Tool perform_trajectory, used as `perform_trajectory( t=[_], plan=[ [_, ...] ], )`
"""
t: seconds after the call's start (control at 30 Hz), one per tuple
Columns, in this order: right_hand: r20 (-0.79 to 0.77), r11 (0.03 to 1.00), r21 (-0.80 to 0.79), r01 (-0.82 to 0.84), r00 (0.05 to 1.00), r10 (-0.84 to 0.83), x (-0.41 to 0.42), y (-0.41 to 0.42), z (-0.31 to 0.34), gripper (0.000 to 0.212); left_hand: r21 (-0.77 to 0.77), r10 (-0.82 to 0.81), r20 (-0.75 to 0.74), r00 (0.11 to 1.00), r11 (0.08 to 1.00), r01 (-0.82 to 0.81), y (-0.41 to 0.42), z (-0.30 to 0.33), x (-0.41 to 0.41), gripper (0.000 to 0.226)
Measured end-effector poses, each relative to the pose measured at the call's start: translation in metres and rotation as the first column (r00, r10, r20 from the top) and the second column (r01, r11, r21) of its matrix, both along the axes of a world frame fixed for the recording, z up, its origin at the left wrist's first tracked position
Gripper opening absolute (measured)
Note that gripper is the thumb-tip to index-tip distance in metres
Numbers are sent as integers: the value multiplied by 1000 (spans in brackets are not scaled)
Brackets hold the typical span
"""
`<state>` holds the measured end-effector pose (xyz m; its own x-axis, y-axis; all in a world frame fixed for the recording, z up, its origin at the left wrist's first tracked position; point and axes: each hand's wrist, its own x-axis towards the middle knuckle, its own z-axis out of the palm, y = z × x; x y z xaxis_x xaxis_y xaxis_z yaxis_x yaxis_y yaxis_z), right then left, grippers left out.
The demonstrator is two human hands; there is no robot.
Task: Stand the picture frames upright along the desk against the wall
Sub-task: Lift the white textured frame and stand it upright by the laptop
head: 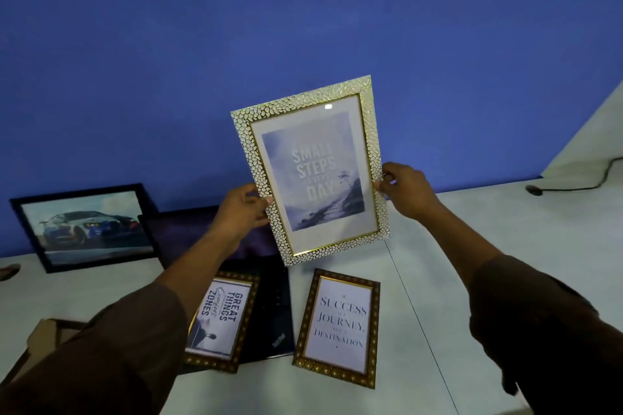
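A white-and-gold pebbled frame (312,172) reading "Small steps every day" is held in the air above the desk, tilted slightly left. My left hand (241,212) grips its left edge and my right hand (403,190) grips its right edge. A black frame with a car picture (87,227) stands leaning against the blue wall at the left. Two dark gold frames lie flat on the desk: the "Great things" frame (224,320), partly on a laptop and partly hidden by my left arm, and the "Success" frame (338,327).
An open black laptop (273,307) sits under and behind the flat frames. A cardboard box (40,340) is at the lower left. A black cable (573,184) runs along the desk at the far right. The white desk (488,229) meets the blue wall.
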<state>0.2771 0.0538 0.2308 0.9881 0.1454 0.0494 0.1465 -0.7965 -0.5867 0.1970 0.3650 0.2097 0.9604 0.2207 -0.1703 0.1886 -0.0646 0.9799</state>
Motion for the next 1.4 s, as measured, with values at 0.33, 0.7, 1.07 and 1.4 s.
perform_trajectory(
  t=[0.33, 0.7, 1.07, 1.4],
  plan=[
    [-103, 998, -55, 4, 995, -10, 66, -21, -34, 27, 42, 33, -82, 996, 999, -29, -32, -43, 68, 13],
    [-234, 995, -32, -92, 969, 83, 153, -36, -102, 20, 146, 119, -167, 979, 985, -94, -48, -106, 134, 41],
    [-273, 989, -1, -148, 951, 142, 197, -46, -149, 23, 380, 248, -235, 940, 913, -146, -71, -152, 174, 21],
    [-287, 991, 15, -130, 949, 129, 203, -59, -160, 22, 408, 216, -277, 936, 909, -88, -81, -147, 187, 24]
  ],
)
